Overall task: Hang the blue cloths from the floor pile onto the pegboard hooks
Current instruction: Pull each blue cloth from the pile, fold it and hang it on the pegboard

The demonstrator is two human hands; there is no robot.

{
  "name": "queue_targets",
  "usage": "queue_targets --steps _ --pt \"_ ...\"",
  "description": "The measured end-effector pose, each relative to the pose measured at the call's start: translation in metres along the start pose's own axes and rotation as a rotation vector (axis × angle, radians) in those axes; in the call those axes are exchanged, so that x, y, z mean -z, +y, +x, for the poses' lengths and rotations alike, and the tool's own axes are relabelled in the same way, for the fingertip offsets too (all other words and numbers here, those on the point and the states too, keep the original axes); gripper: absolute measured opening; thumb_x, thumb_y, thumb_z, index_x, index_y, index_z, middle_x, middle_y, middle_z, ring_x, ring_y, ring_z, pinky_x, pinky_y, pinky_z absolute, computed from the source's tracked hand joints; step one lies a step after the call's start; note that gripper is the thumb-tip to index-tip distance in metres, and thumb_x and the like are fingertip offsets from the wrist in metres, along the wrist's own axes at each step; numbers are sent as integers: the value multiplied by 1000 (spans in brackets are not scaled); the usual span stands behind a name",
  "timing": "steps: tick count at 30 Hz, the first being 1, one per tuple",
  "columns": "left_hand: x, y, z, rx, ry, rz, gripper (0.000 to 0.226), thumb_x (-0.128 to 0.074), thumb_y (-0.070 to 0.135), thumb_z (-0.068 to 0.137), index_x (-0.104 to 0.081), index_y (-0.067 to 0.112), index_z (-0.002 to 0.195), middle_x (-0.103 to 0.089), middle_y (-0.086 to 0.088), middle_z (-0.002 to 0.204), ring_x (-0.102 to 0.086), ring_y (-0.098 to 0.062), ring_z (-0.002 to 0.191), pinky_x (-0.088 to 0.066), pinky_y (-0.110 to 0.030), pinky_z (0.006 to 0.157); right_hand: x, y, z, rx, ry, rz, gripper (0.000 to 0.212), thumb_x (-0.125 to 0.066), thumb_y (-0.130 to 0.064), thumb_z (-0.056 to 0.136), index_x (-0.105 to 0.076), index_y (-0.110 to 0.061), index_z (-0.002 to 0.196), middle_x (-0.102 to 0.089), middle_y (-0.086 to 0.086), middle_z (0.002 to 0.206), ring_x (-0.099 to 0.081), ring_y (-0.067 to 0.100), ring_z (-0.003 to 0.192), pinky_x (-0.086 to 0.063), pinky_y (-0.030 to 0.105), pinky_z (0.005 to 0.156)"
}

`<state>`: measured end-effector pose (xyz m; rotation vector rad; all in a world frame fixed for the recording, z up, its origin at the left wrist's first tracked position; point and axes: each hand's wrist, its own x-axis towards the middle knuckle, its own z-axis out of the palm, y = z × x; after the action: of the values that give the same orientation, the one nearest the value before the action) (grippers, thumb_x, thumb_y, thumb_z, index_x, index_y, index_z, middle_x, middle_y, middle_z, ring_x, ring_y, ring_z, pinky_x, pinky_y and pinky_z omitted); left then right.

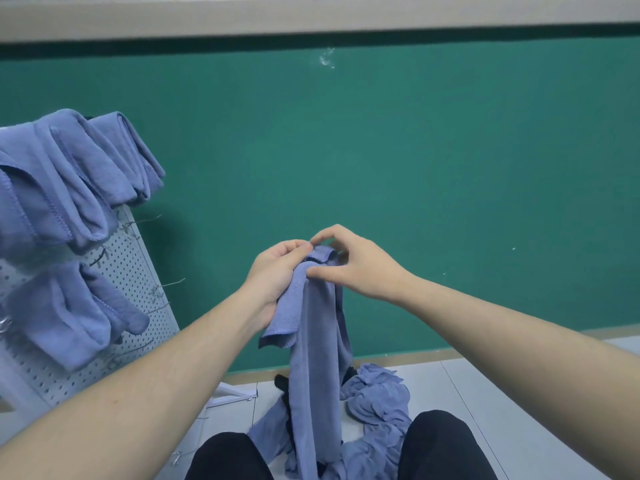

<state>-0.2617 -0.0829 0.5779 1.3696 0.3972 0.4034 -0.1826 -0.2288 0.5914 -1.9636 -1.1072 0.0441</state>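
Note:
A long blue cloth hangs in front of me, its top end held up between both hands. My left hand grips the cloth's upper edge with curled fingers. My right hand pinches the folded top of the same cloth with thumb and fingertips. Below, a crumpled pile of blue cloths lies on the floor between my knees. At the left leans a white pegboard with several blue cloths draped over its hooks, and bare wire hooks stick out along its right edge.
A green wall fills the background above a tan baseboard. My dark-trousered knees frame the pile on the pale tiled floor. The pegboard's white foot rests on the floor near the pile.

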Motion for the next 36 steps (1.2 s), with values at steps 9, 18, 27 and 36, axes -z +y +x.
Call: queue_targets --steps 9,18,27,36 --pt "5 -2 -10 -68 -53 145 8 -75 26 89 -73 19 91 -78 -4 90 -69 -16 74 -55 -30 75 7 10 -3 -78 14 122 7 -71 -28 92 -71 -22 94 -76 3 83 -70 23 79 -58 45 85" --pt "2 0 -17 -92 -117 218 18 -78 34 85 -69 20 91 -73 -1 79 -64 -15 66 -51 -29 68 10 7 -5 -89 70 208 5 -61 -22 97 -65 -23 94 -75 8 99 -66 12 84 -57 45 86" --pt "25 -14 -17 -178 -287 635 12 -77 26 87 -69 18 92 -75 3 86 -65 -9 74 -55 -33 76 15 11 0 -168 99 171 11 -39 -27 106 -49 -22 102 -54 -5 88 -45 9 76 -38 29 70" --pt "76 -33 -7 -201 -176 880 16 -69 24 91 -64 11 85 -61 3 73 -49 -12 67 -39 -30 67 46 19 -1 -221 116 209 6 -47 -31 102 -49 -26 102 -58 -8 94 -50 8 83 -38 28 73"
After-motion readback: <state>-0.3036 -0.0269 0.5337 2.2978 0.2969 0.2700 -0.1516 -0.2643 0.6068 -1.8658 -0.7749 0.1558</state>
